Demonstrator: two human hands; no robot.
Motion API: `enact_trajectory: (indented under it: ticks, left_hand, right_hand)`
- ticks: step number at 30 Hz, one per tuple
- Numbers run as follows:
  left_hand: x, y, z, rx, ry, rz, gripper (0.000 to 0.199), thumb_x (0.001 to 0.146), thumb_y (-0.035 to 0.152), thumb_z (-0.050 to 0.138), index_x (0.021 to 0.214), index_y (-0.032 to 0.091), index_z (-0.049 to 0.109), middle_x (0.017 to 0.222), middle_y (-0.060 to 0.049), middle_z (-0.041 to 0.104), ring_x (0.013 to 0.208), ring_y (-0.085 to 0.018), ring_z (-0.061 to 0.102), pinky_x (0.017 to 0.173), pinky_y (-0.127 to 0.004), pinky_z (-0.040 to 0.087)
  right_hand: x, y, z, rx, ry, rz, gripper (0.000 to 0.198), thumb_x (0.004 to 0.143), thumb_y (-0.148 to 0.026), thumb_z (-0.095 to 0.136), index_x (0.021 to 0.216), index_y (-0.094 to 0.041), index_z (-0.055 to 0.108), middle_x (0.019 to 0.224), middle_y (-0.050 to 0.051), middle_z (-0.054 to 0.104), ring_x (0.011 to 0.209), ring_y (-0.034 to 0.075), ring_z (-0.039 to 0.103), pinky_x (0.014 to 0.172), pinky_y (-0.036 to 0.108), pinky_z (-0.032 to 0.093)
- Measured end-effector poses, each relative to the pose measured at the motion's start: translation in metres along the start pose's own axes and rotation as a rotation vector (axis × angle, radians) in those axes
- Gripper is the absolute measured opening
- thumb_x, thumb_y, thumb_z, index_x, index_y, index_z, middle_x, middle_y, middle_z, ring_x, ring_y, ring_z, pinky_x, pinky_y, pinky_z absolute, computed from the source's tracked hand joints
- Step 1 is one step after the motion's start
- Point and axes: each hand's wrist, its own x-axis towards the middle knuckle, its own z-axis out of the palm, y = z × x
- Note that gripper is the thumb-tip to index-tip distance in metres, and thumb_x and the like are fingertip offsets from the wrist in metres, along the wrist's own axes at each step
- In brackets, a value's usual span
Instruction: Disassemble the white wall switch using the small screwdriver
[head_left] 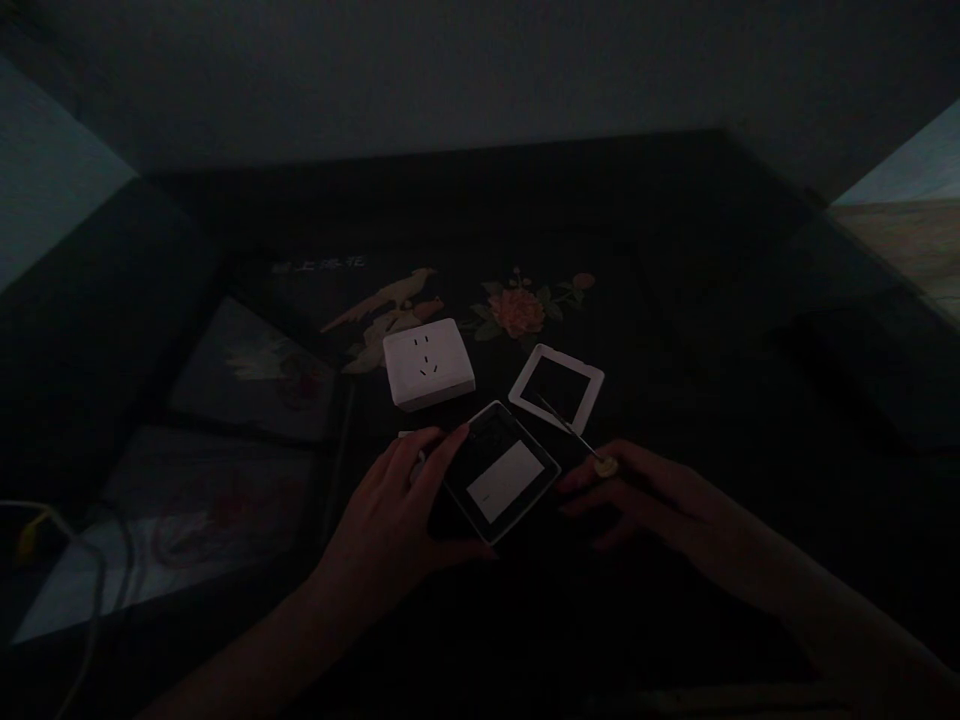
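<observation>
This looks like a home, with a bird (406, 288) and flowers (517, 312) decorating the dark table (675, 330).

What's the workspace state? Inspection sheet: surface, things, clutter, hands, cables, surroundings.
Surface: dark table, bird-and-flower picture
Things: white socket box, white frame, dark-faced square unit, thin-shafted tool
Clutter: whitish bit, mostly hidden by left hand; too dim to identify
Hands: left hand grips the square unit; right hand holds the tool, shaft overlapping the frame in view
Cables: pale cable, left edge
Surroundings: grey wall behind; dim light
</observation>
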Motion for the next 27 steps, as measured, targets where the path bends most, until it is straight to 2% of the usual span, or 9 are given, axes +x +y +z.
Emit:
enact_trajectory:
  ticks: [2, 6, 10, 12, 14, 16, 21, 24, 27]
  left_hand:
    - [-0.001, -0.001, -0.002, 0.001, 0.009, 0.018, 0.097, 0.066, 0.055, 0.085, 0.143, 0.023, 0.036, 0.127, -0.016, 0.06, 0.111, -0.036, 0.064, 0.089, -0.049, 0.057]
    - [-0.001, -0.002, -0.007, -0.004, 0.008, 0.073, 0.075, 0.078, 0.055, 0.076, 0.136, 0.021, 0.041, 0.11, -0.012, 0.07, 0.097, -0.031, 0.07, 0.079, -0.043, 0.058]
    - [0.002, 0.0, -0.014, 0.01, 0.055, 0.163, 0.066, 0.087, 0.058, 0.064, 0.137, 0.02, 0.042, 0.087, -0.005, 0.071, 0.076, -0.025, 0.069, 0.074, -0.04, 0.055]
    - [0.003, 0.001, -0.018, 0.009, 0.089, 0.214, 0.05, 0.094, 0.049, 0.058, 0.133, 0.021, 0.046, 0.084, -0.004, 0.069, 0.075, -0.022, 0.067, 0.075, -0.038, 0.053]
    - [0.005, 0.004, -0.02, -0.007, 0.124, 0.247, 0.03, 0.098, 0.034, 0.054, 0.125, 0.021, 0.052, 0.089, -0.005, 0.066, 0.08, -0.021, 0.064, 0.075, -0.036, 0.053]
    - [0.007, 0.009, -0.021, -0.045, 0.125, 0.259, 0.023, 0.097, 0.02, 0.052, 0.12, 0.022, 0.054, 0.097, -0.006, 0.064, 0.089, -0.021, 0.063, 0.078, -0.034, 0.053]
    - [0.015, 0.021, -0.014, -0.11, 0.014, 0.213, 0.038, 0.094, 0.017, 0.052, 0.132, 0.022, 0.047, 0.132, -0.013, 0.055, 0.124, -0.028, 0.053, 0.1, -0.044, 0.052]
    - [0.021, 0.025, -0.006, -0.124, -0.034, 0.221, 0.048, 0.094, 0.02, 0.052, 0.141, 0.019, 0.039, 0.145, -0.016, 0.049, 0.137, -0.031, 0.044, 0.114, -0.055, 0.039]
    - [0.025, 0.025, 0.002, -0.131, -0.063, 0.25, 0.052, 0.096, 0.022, 0.05, 0.145, 0.017, 0.034, 0.149, -0.015, 0.048, 0.143, -0.029, 0.039, 0.12, -0.057, 0.029]
  right_hand:
    - [0.002, 0.001, 0.002, -0.03, -0.016, -0.03, 0.033, 0.098, -0.048, 0.05, 0.113, -0.022, 0.061, 0.12, 0.01, 0.065, 0.11, 0.022, 0.065, 0.083, 0.036, 0.062]
    - [0.006, 0.003, 0.004, -0.104, 0.017, -0.08, 0.032, 0.099, -0.047, 0.049, 0.115, -0.023, 0.063, 0.12, 0.008, 0.068, 0.111, 0.022, 0.066, 0.093, 0.041, 0.058]
    - [0.008, 0.002, -0.001, -0.297, 0.129, -0.146, 0.033, 0.096, -0.045, 0.053, 0.118, -0.024, 0.066, 0.121, 0.007, 0.072, 0.109, 0.024, 0.068, 0.097, 0.044, 0.055]
    - [0.006, 0.0, -0.009, -0.447, 0.199, -0.171, 0.032, 0.094, -0.042, 0.056, 0.119, -0.026, 0.068, 0.121, 0.006, 0.073, 0.112, 0.026, 0.068, 0.099, 0.044, 0.054]
    - [0.002, -0.002, -0.02, -0.592, 0.238, -0.215, 0.033, 0.094, -0.04, 0.056, 0.123, -0.027, 0.068, 0.124, 0.005, 0.072, 0.114, 0.026, 0.068, 0.1, 0.044, 0.053]
    - [-0.004, -0.004, -0.032, -0.719, 0.247, -0.254, 0.035, 0.095, -0.041, 0.053, 0.124, -0.028, 0.067, 0.123, 0.004, 0.073, 0.109, 0.026, 0.069, 0.097, 0.044, 0.054]
    - [-0.024, -0.008, -0.047, -0.939, 0.299, -0.312, 0.034, 0.095, -0.051, 0.05, 0.109, -0.031, 0.074, 0.102, 0.003, 0.078, 0.086, 0.025, 0.073, 0.079, 0.041, 0.058]
    - [-0.03, -0.012, -0.045, -1.015, 0.339, -0.372, 0.04, 0.094, -0.057, 0.047, 0.104, -0.031, 0.076, 0.095, 0.005, 0.078, 0.078, 0.026, 0.073, 0.069, 0.04, 0.056]
    - [-0.031, -0.016, -0.043, -1.075, 0.34, -0.418, 0.042, 0.095, -0.055, 0.044, 0.101, -0.031, 0.078, 0.091, 0.006, 0.078, 0.075, 0.025, 0.072, 0.065, 0.038, 0.055]
